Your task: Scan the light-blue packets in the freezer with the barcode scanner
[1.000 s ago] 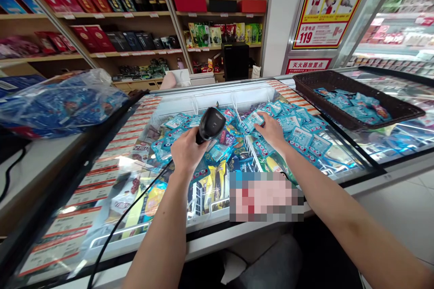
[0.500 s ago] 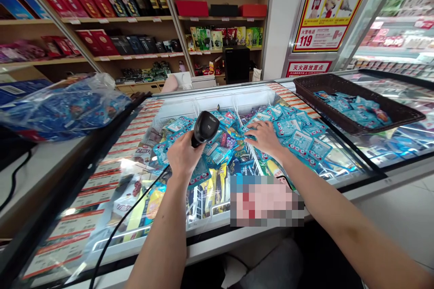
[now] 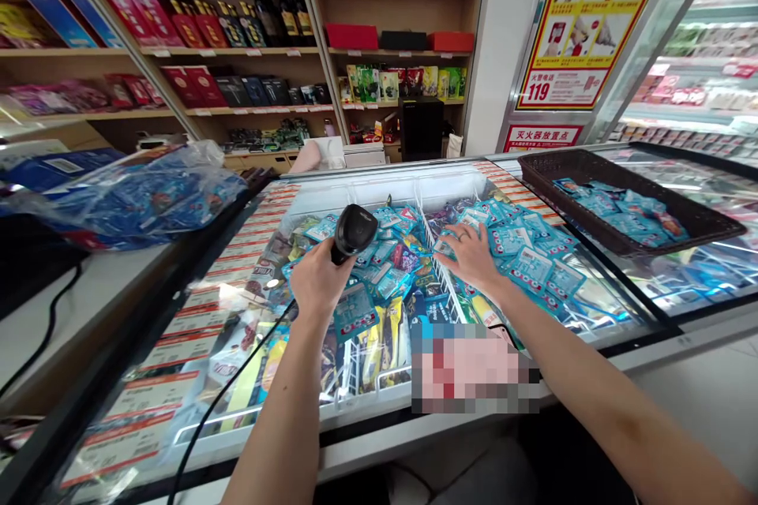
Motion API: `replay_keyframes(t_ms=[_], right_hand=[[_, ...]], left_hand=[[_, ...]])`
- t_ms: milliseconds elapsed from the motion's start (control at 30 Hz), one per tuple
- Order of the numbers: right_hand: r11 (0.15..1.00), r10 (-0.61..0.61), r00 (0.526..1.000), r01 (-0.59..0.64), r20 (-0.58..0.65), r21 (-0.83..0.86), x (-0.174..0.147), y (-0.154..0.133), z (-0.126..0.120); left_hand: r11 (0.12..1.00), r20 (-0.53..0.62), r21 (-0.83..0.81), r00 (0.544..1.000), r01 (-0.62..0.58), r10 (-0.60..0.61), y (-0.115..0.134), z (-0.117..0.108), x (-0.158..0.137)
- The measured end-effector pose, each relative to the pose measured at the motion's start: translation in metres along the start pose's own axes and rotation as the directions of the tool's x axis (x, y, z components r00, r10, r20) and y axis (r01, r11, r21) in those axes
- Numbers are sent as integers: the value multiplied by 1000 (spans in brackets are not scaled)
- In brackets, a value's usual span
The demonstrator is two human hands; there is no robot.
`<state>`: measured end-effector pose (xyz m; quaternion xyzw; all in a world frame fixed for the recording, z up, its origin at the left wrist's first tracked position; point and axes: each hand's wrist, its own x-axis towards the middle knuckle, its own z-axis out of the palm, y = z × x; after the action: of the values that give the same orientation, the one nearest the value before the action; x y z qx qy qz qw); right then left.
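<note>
My left hand (image 3: pixel 320 281) is wrapped round the handle of a black barcode scanner (image 3: pixel 355 229), whose head points away over the glass. A cable trails from it toward the lower left. My right hand (image 3: pixel 470 256) rests, fingers apart, at the left edge of a spread of light-blue packets (image 3: pixel 530 264); a ring shows on one finger. More blue packets (image 3: pixel 384 280) lie below the scanner. All this is on the glass top of a chest freezer (image 3: pixel 355 430), with wire dividers and packaged goods visible through it.
A dark brown basket (image 3: pixel 711 225) with several blue packets stands at the right. A clear plastic bag of blue packets (image 3: pixel 148 193) lies on the left counter. Near the front edge is a blurred-out pinkish item (image 3: pixel 477 367). Price labels (image 3: pixel 159 363) line the freezer; stocked shelves (image 3: pixel 249 51) stand behind.
The view has tilted up a little, so the scene sits lower in the picture. The scanner has shifted slightly left over the packets. My right hand stays at the packets, its fingers slightly shifted.
</note>
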<state>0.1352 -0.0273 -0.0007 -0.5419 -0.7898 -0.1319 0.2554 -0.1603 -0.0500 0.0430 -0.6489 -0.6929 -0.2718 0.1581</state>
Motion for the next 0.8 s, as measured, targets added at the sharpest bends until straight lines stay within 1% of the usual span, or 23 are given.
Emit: replay_keyframes(t_ms=[100, 200, 400, 533, 600, 700, 767, 800], right_hand=[[997, -79, 994, 78, 69, 17, -2, -7, 4], [997, -73, 991, 72, 111, 11, 0, -7, 10], [997, -50, 994, 56, 101, -58, 9, 3, 15], [991, -95, 990, 104, 102, -85, 22, 1, 12], [990, -133, 985, 137, 108, -26, 35, -7, 13], [975, -187, 971, 165, 150, 147, 65, -31, 22], [960, -194, 963, 147, 185, 239, 88, -51, 33], [959, -174, 962, 117, 210, 260, 99, -61, 40]], left_hand=[[999, 22, 12, 999, -42, 42, -9, -2, 0], [997, 27, 18, 997, -76, 75, -17, -2, -4], [988, 58, 25, 987, -152, 150, -26, -1, -9], [985, 79, 34, 983, -167, 164, -29, -4, -7], [989, 93, 48, 986, -140, 135, -31, -5, -5], [995, 93, 59, 993, -79, 74, -35, -7, -2], [998, 87, 54, 995, -45, 40, -38, -7, -1], [998, 83, 49, 996, -30, 26, -39, -8, 0]])
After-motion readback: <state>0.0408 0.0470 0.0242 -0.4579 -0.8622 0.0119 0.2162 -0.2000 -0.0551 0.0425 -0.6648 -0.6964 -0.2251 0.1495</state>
